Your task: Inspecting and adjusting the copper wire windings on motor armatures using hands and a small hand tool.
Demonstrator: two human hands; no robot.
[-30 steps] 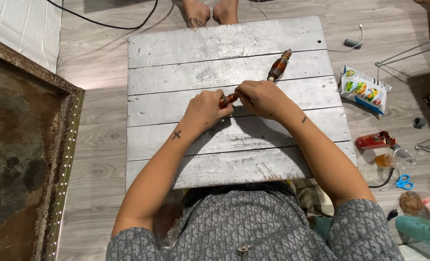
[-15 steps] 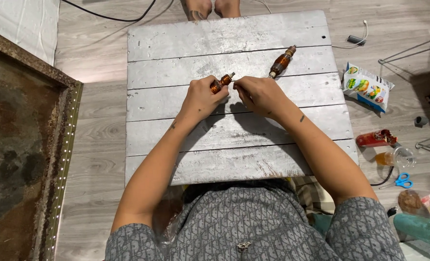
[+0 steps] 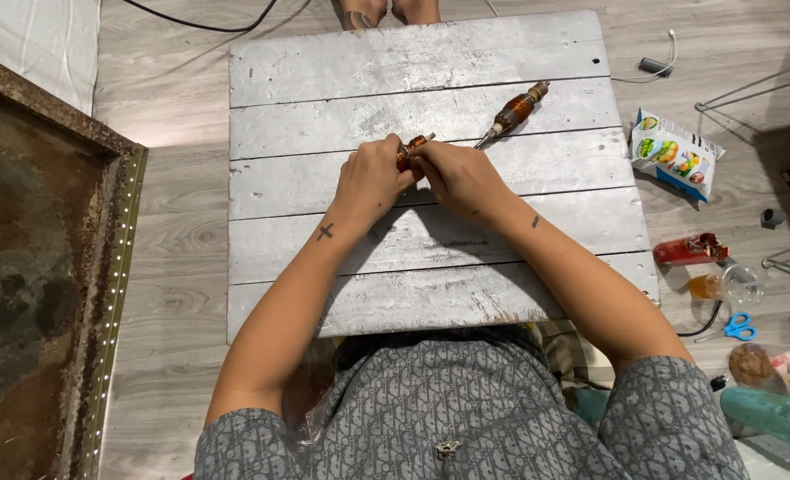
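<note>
Both of my hands meet over a grey plank board on the floor. My left hand grips a small amber-brown tool handle, of which only the top end shows between the fingers. My right hand pinches the same piece from the right side. A screwdriver with an amber handle lies on the board just beyond my right hand, tip pointing toward me.
An old rusty framed panel lies on the left. A snack packet, a red item, a plastic cup, blue scissors and a cable plug sit on the right. Someone's bare feet rest past the board's far edge.
My hands have closed together tighter around the small amber piece, which now stands more upright and is mostly hidden. The screwdriver on the board has not moved.
</note>
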